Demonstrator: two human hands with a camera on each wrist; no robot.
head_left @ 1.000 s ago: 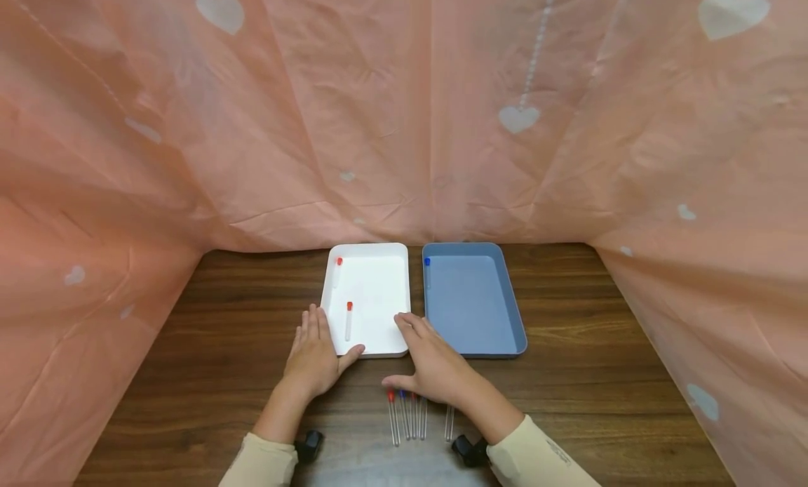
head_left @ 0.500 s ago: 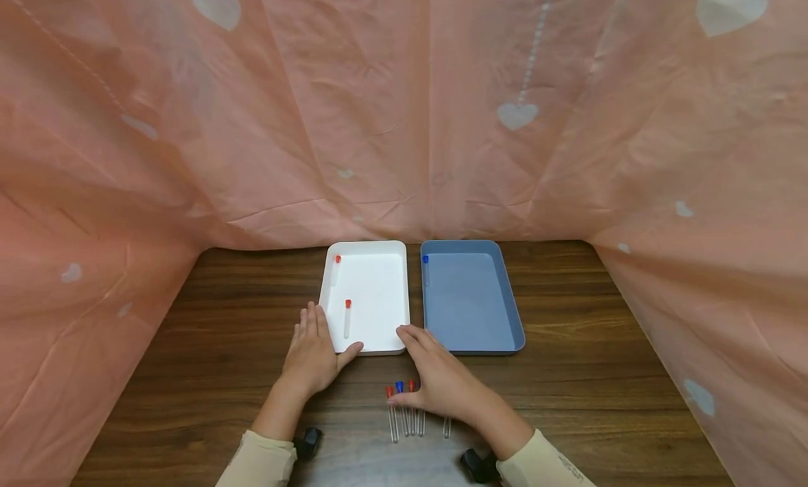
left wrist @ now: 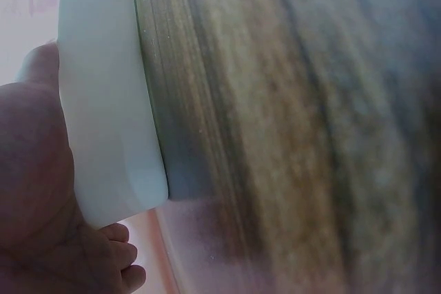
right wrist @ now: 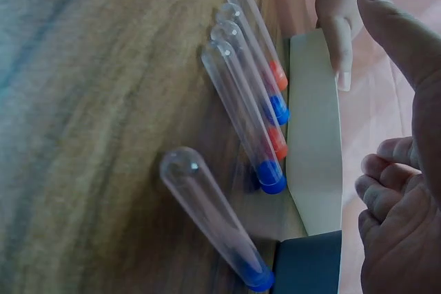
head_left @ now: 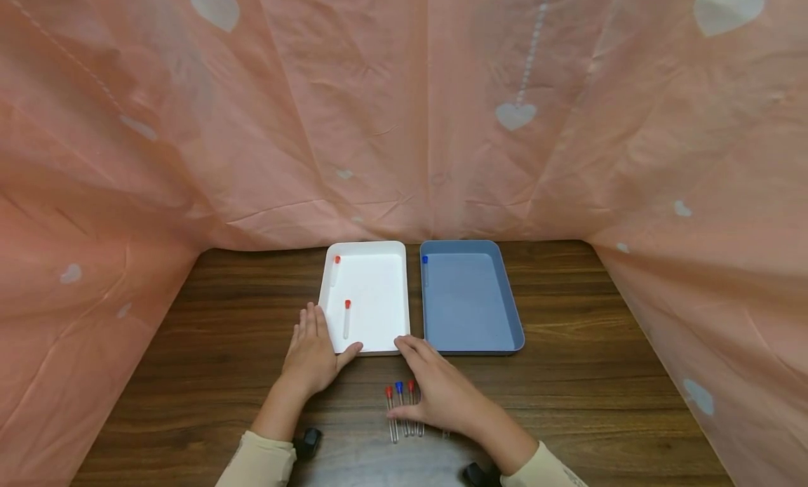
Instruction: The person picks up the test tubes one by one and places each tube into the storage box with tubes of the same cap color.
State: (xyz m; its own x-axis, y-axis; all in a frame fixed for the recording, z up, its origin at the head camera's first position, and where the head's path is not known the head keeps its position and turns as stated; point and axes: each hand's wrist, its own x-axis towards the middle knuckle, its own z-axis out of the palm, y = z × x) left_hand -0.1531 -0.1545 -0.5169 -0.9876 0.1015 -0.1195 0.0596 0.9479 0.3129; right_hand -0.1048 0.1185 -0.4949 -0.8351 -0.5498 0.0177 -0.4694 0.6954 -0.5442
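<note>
My left hand lies with straight fingers along the near left corner of the white tray. The left wrist view shows its palm against the tray's wall. My right hand hovers over several clear test tubes, thumb and fingers spread, holding nothing. In the right wrist view, red-capped and blue-capped tubes lie side by side, caps toward the trays. Apart from them lies another blue-capped tube, mostly hidden under my hand in the head view.
Two red-capped tubes lie in the white tray, one at the far left and one nearer. The blue-grey tray to the right holds a blue-capped tube along its left wall. A pink curtain closes off the wooden table's back and sides.
My right hand has drawn back from the white tray toward me, lower over the tubes. My left hand stays at the tray's corner. The tubes have not moved.
</note>
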